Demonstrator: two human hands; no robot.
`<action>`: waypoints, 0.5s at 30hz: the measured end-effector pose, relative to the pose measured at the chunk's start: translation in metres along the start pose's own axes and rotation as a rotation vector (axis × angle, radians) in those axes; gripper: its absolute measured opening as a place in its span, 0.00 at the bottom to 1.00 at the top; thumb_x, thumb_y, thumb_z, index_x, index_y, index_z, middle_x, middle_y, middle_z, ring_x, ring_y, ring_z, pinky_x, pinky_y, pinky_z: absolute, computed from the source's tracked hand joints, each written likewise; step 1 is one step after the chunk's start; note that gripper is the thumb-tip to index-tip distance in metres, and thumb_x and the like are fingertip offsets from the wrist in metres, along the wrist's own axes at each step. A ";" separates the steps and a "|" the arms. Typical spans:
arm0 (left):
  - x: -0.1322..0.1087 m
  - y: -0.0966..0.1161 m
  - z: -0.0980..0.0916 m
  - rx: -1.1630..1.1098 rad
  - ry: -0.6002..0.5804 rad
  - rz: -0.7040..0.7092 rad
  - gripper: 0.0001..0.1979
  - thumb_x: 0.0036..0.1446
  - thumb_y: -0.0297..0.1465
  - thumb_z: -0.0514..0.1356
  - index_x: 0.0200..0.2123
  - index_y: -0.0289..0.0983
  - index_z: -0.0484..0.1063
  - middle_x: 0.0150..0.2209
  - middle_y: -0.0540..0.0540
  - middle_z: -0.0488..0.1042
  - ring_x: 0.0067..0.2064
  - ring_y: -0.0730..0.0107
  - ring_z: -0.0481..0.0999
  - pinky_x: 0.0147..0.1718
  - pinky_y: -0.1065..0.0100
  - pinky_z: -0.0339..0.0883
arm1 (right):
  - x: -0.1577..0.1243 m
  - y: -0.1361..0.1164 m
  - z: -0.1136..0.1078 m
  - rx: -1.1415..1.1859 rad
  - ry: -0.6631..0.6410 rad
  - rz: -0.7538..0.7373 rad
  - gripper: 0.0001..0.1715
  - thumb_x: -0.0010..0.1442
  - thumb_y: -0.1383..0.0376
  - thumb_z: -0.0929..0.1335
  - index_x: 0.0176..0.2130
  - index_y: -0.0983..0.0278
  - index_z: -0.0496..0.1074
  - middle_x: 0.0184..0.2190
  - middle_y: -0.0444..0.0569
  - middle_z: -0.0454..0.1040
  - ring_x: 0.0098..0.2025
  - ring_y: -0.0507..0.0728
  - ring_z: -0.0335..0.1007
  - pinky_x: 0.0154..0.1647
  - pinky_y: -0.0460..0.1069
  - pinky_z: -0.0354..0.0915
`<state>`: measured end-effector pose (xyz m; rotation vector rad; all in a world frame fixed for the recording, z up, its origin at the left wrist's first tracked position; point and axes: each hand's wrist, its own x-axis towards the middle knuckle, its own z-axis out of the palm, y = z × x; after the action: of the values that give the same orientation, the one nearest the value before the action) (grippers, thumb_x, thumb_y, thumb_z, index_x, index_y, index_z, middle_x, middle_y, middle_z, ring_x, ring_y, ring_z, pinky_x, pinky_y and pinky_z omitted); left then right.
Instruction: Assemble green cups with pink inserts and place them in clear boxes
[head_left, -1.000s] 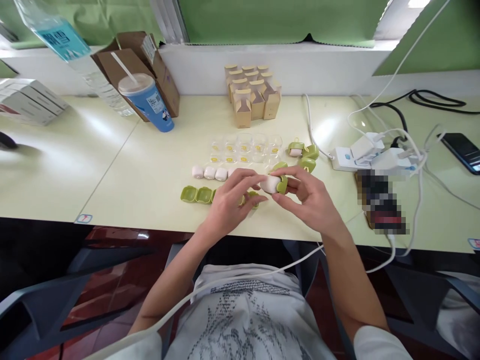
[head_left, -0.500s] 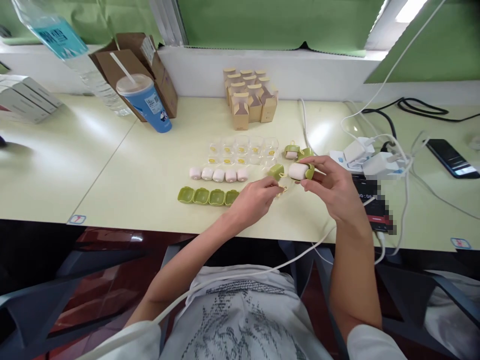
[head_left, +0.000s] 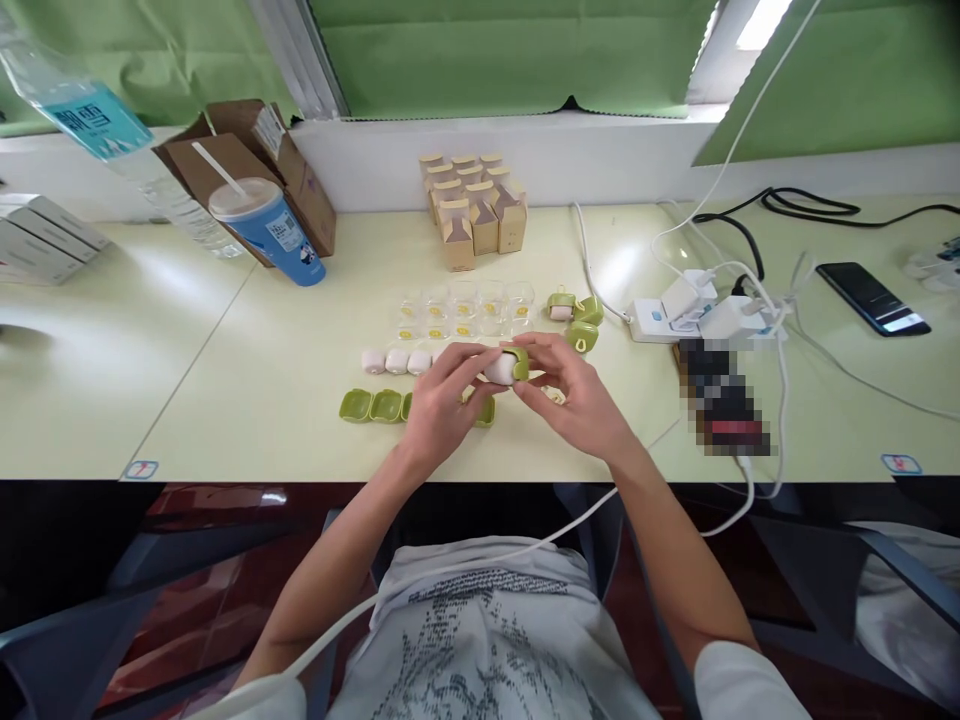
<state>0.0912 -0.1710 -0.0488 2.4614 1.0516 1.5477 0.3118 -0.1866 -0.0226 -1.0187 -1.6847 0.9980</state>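
In front of me, both hands are on a small white rounded piece (head_left: 499, 369) with a green cover (head_left: 520, 364) over its right end. My left hand (head_left: 441, 402) pinches the white end, while the fingertips of my right hand (head_left: 576, 396) grip the covered end. Below lies a row of green open shells (head_left: 385, 405), partly hidden by my left hand. Behind it runs a row of pale pink-white pieces (head_left: 397, 361). Several clear plastic cups (head_left: 463, 298) with yellow marks stand farther back. Three green-cased pieces (head_left: 581, 337) sit behind my right hand.
Small tan cardboard boxes (head_left: 484, 225) stand by the wall. At left are a blue cup (head_left: 281, 240), a brown carton (head_left: 311, 190) and a large bottle (head_left: 97, 120). At right are a power strip (head_left: 649, 321), a phone (head_left: 874, 300) and cables; a white cable crosses my lap.
My right hand has brought the covered piece left and nearer my middle. My left hand has left the small yellow loop by the green parts and taken hold of the white end.
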 end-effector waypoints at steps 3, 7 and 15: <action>-0.005 0.000 -0.008 0.094 0.052 0.013 0.13 0.73 0.22 0.67 0.56 0.40 0.81 0.53 0.43 0.82 0.43 0.71 0.88 0.41 0.70 0.87 | -0.004 -0.004 0.014 -0.156 0.053 -0.085 0.22 0.74 0.60 0.71 0.65 0.56 0.78 0.62 0.55 0.85 0.55 0.62 0.88 0.47 0.55 0.87; -0.013 0.008 -0.015 0.227 0.009 0.054 0.15 0.75 0.21 0.63 0.58 0.41 0.79 0.52 0.43 0.83 0.44 0.70 0.90 0.40 0.72 0.85 | -0.009 -0.003 0.024 -0.359 0.173 -0.228 0.19 0.75 0.61 0.70 0.60 0.58 0.83 0.52 0.53 0.90 0.40 0.59 0.89 0.40 0.55 0.90; -0.017 0.021 -0.018 0.447 -0.046 0.271 0.13 0.75 0.22 0.65 0.59 0.31 0.75 0.48 0.37 0.86 0.42 0.64 0.91 0.36 0.69 0.87 | -0.013 0.002 0.038 -0.581 0.259 -0.395 0.22 0.70 0.69 0.70 0.60 0.61 0.84 0.52 0.53 0.90 0.36 0.57 0.90 0.41 0.52 0.90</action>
<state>0.0831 -0.2019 -0.0450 3.0324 1.2112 1.4352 0.2796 -0.2047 -0.0379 -1.0578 -1.8930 0.1066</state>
